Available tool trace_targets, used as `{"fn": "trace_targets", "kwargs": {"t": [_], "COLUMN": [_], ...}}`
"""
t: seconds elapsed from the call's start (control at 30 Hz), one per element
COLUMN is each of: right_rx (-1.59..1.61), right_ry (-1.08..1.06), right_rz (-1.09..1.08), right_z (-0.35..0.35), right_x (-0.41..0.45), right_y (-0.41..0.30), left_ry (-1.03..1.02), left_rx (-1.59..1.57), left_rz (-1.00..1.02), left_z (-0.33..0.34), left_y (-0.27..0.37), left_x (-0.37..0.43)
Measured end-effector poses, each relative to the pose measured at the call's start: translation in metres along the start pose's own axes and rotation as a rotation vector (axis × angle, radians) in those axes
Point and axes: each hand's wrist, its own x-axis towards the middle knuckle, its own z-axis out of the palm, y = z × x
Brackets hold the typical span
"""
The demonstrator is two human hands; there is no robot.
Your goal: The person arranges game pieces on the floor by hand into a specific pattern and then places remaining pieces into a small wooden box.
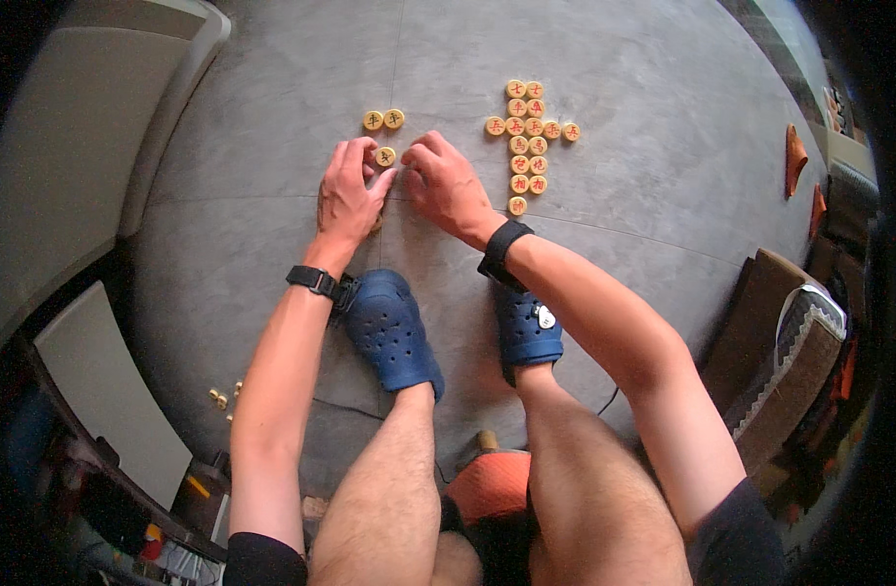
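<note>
My left hand [345, 187] is low over the grey floor [272, 132], thumb and fingers apart around a round xiangqi piece [385, 157] with a black character. Whether they touch it is unclear. My right hand [444, 183] is just right of that piece, its fingers loosely curled with nothing visible between them. Beyond the hands, two black-marked pieces [383, 119] lie side by side. Another piece [377, 224] is mostly hidden under my left hand. To the right, red-marked xiangqi pieces [534, 127] form a cross-like layout, mostly in pairs, with a single piece [517, 205] at the near end.
Blue clogs [389, 329] are on my feet, close below the hands. Several loose pieces [219, 398] lie on the floor at lower left. A pale furniture panel [111, 395] borders the left, brown upholstered furniture [792, 366] the right. A thin cable [345, 407] runs behind the feet.
</note>
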Motion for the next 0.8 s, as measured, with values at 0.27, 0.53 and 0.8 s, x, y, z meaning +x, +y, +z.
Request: {"fn": "trace_targets", "kwargs": {"t": [0.27, 0.53, 0.8], "right_rx": [0.078, 0.074, -0.066], "right_ry": [0.098, -0.045, 0.163], "right_rz": [0.23, -0.057, 0.163], "right_z": [0.003, -0.001, -0.01], "right_x": [0.017, 0.015, 0.03], "right_y": [0.0, 0.002, 0.013], "left_ry": [0.02, 0.018, 0.043], "left_rx": [0.038, -0.013, 0.032], "left_rz": [-0.038, 0.139, -0.16], "left_z": [0.001, 0.0, -0.006], "left_y": [0.003, 0.005, -0.003], "left_x": [0.006, 0.003, 0.018]}}
